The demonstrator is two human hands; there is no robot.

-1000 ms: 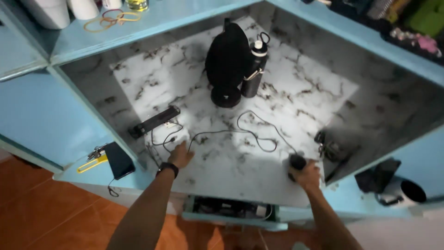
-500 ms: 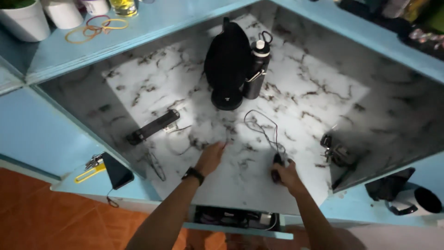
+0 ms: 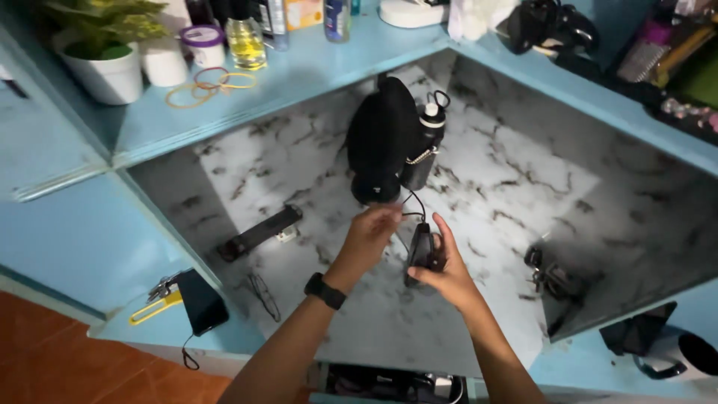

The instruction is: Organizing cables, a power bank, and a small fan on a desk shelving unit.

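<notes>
My right hand (image 3: 447, 274) holds a small black oblong device (image 3: 419, 251) upright above the marble-patterned shelf (image 3: 299, 157). My left hand (image 3: 372, 232), with a black watch on the wrist, pinches the thin black cable (image 3: 413, 200) that comes off the device's top. Both hands are raised off the shelf, just in front of a tall black rounded object (image 3: 383, 142) with a dark bottle (image 3: 425, 150) beside it.
A black power strip (image 3: 258, 232) lies at the shelf's left. Eyeglasses (image 3: 262, 293) rest near the front. A dark clump of keys (image 3: 550, 277) sits right. A phone (image 3: 200, 301) and a yellow clip lie on the blue ledge. Pots, bottles and rubber bands (image 3: 209, 81) stand above.
Both hands lifted off the shelf and came together. The right hand raised the black device upright, the loose cable was gathered up, and the left hand took hold of it.
</notes>
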